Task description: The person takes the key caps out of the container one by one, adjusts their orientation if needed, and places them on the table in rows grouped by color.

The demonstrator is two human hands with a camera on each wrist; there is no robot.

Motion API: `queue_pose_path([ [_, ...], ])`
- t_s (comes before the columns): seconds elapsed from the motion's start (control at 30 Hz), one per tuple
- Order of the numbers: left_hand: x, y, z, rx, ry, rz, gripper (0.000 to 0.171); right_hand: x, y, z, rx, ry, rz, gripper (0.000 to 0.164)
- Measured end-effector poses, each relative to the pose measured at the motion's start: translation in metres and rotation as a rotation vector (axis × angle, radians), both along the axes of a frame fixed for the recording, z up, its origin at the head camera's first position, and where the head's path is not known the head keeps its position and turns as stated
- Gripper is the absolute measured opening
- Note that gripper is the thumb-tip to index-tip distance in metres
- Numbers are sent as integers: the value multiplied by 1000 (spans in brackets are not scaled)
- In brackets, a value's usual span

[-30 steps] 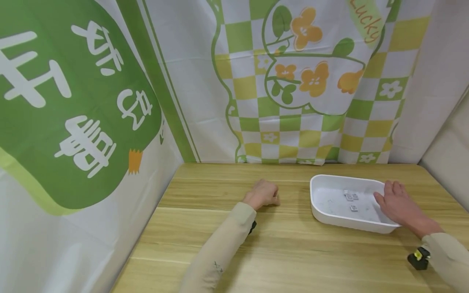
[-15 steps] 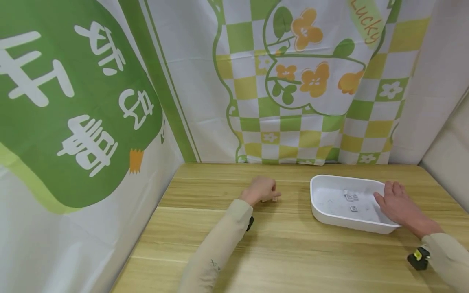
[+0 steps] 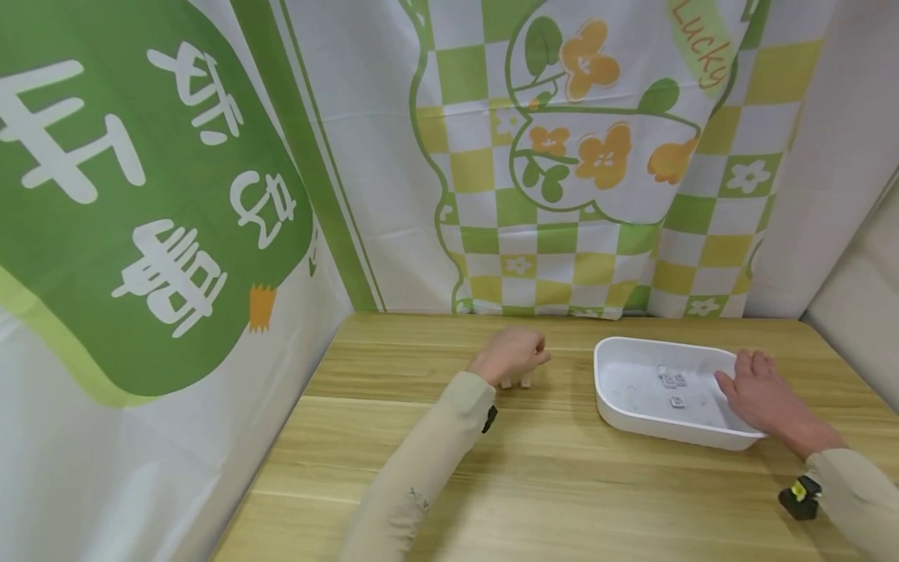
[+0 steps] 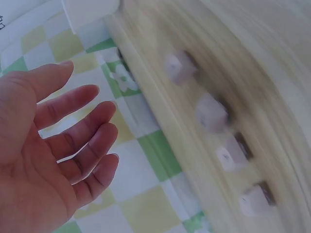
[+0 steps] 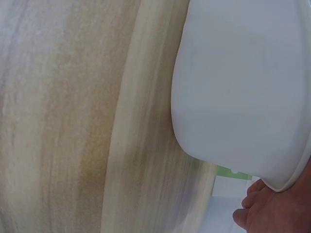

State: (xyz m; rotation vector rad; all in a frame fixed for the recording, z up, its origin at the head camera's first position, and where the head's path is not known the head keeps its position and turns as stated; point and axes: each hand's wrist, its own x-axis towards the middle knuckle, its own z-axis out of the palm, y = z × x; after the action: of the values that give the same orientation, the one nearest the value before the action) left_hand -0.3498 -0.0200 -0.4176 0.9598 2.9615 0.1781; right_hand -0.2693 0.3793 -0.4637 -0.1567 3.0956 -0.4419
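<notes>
My left hand (image 3: pixel 511 353) hovers over the middle of the table, its fingers loosely bent with nothing between them. In the left wrist view several pale keycaps (image 4: pixel 212 114) stand in a row on the wood, apart from the hand. The head view shows only a couple of those keycaps (image 3: pixel 525 383) below the hand; the wrist hides others. To the right is a white plastic tray (image 3: pixel 632 417). Several small square keycaps (image 3: pixel 670 381) lie inside it. My right hand (image 3: pixel 765 394) holds the tray's right end, thumb inside and fingers over the rim.
The wooden table (image 3: pixel 562 499) runs back to a green and white checked curtain (image 3: pixel 548 265). Another printed cloth (image 3: pixel 302 351) hangs along the left edge. Between the left hand and the tray lies a strip of bare wood.
My left hand has lifted and shifted slightly to the right, uncovering keycaps on the table that it hid before. The right hand and the tray stay where they were.
</notes>
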Motion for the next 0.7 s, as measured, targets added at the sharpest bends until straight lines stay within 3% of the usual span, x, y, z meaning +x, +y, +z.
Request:
queue_pose_path([
  [0.3, -3, 26, 6, 45, 15, -19, 30, 1, -1, 0, -19, -33, -9, 85],
  [0.57, -2, 57, 10, 70, 106, -58, 27, 0, 1, 0, -19, -47, -21, 86],
  [0.7, 3, 71, 13, 78, 116, -71, 26, 0, 1, 0, -2, -25, -16, 85],
])
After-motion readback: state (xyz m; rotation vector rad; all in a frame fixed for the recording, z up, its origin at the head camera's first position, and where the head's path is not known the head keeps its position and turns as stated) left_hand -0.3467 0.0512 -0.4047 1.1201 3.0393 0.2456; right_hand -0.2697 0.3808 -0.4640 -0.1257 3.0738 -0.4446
